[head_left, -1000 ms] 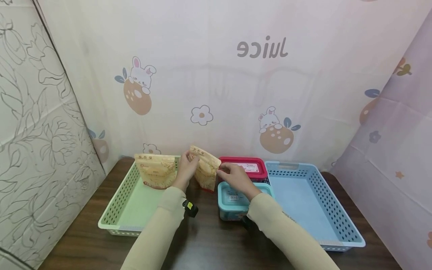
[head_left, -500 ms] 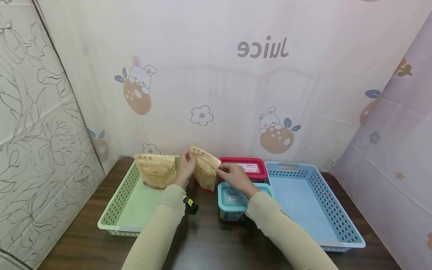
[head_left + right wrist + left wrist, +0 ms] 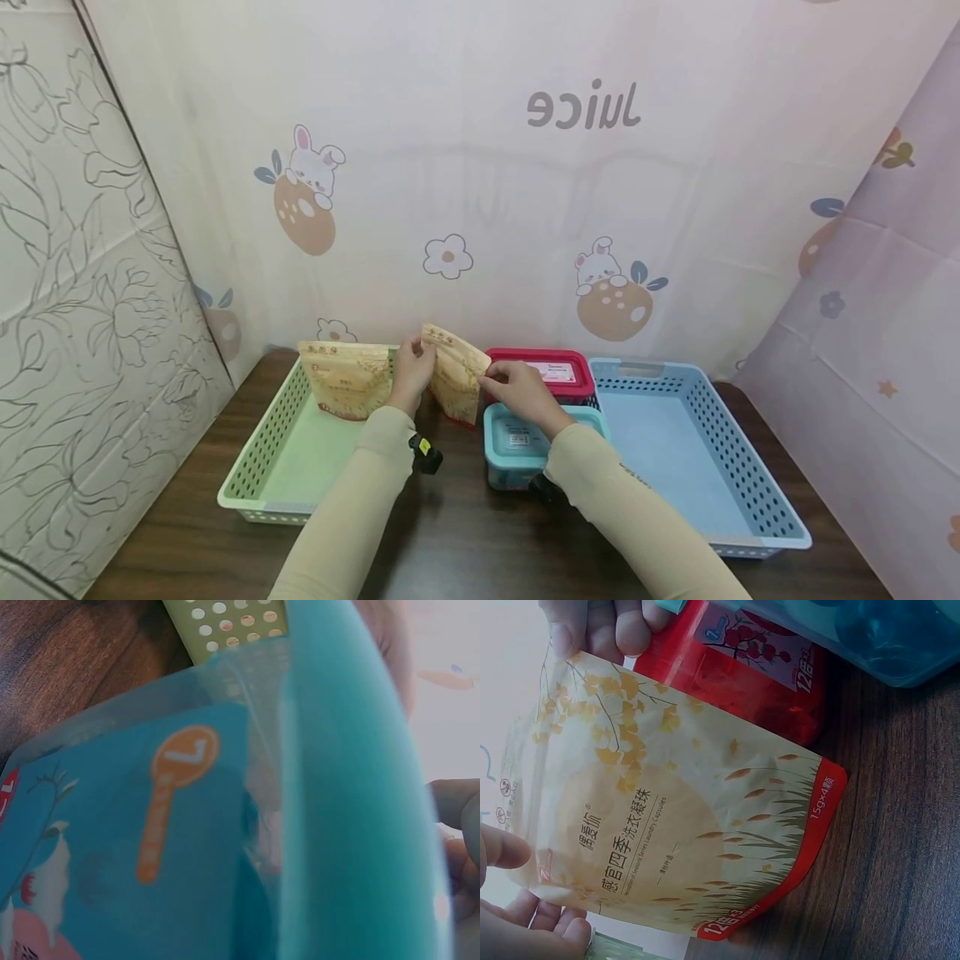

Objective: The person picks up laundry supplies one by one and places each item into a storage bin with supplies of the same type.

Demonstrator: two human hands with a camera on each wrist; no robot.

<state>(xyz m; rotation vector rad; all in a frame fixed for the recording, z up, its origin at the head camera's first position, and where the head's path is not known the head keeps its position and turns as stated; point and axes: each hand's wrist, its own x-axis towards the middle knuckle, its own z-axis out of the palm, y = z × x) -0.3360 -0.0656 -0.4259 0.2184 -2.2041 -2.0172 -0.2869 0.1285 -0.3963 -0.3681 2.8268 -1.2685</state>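
Between my hands a cream laundry capsule pouch (image 3: 457,379) with a red bottom edge stands upright, low over the table, set at an angle. My left hand (image 3: 412,373) pinches its top edge on the left, thumb on the near face in the left wrist view. My right hand (image 3: 520,390) pinches the top right corner. Printed ginkgo leaves and grass cover the pouch's face in the left wrist view. Just under my right forearm stands a clear box with a teal lid (image 3: 517,435), which fills much of the right wrist view. Behind it is a red-lidded box (image 3: 577,377).
At left, a green perforated basket (image 3: 258,450) holds a second cream pouch (image 3: 348,379) standing at its back. A light blue basket (image 3: 738,437) lies at right. All stand on a dark wooden table (image 3: 480,550) before a printed curtain (image 3: 450,183).
Both hands keep their grip on the pouch, which stays in place. My left wrist has shifted very slightly right; the boxes and baskets have not moved.
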